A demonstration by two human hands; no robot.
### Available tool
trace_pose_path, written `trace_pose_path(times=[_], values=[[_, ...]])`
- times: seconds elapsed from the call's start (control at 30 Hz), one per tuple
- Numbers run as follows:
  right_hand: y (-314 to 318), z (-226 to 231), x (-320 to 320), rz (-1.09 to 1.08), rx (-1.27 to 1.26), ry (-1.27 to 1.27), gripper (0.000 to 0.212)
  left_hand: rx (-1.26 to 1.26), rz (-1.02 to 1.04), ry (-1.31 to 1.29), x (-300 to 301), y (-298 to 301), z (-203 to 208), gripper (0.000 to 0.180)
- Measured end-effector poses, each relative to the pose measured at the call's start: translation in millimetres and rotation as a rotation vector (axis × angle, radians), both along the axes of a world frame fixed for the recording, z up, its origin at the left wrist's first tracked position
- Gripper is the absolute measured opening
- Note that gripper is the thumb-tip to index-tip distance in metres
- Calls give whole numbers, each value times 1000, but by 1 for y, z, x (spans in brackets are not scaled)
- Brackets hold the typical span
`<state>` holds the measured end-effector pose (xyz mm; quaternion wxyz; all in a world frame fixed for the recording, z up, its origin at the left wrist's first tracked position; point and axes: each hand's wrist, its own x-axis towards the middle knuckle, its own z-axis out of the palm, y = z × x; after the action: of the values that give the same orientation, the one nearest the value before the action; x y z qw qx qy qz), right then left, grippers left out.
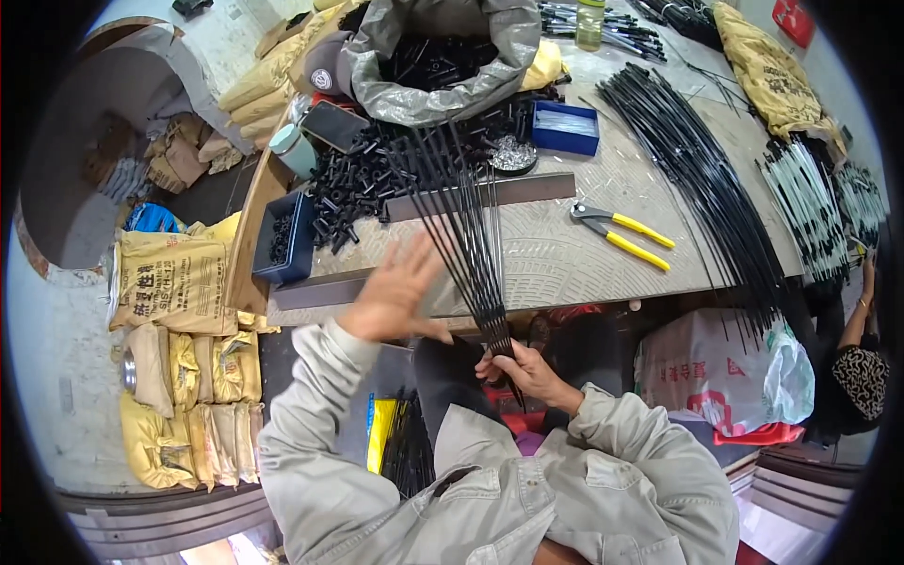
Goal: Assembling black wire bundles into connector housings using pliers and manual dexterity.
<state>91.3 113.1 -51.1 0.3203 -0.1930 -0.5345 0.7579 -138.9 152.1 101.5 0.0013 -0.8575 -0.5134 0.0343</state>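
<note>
The right hand [527,369] is closed around the lower ends of a bundle of thin black rods [461,221], which fan upward over the table edge [565,282]. The left hand [395,292] is spread open, palm against the fan, gripping nothing. Below the table to the right sits a white sack with red print [716,372]; yellow sacks [184,282] with dark print are stacked on the left. On the table lie yellow-handled pliers [621,231], a heap of small black tubes [363,184], and a blue tray [565,127]. Farther off, a grey bag [443,56] holds black parts, and a yellow sack [772,75] lies at the far right.
</note>
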Motion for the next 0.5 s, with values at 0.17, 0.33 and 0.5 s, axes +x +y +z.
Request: trace_pose_path(times=[0.17, 0.33, 0.5], values=[[25, -13, 16, 161, 234, -367, 21, 50, -304, -356, 50, 9, -53, 93], [95, 9, 20, 229, 218, -834, 38, 163, -144, -398, 61, 29, -54, 82], [99, -22, 17, 57, 613, -896, 29, 210, -171, -371, 45, 24, -51, 76]])
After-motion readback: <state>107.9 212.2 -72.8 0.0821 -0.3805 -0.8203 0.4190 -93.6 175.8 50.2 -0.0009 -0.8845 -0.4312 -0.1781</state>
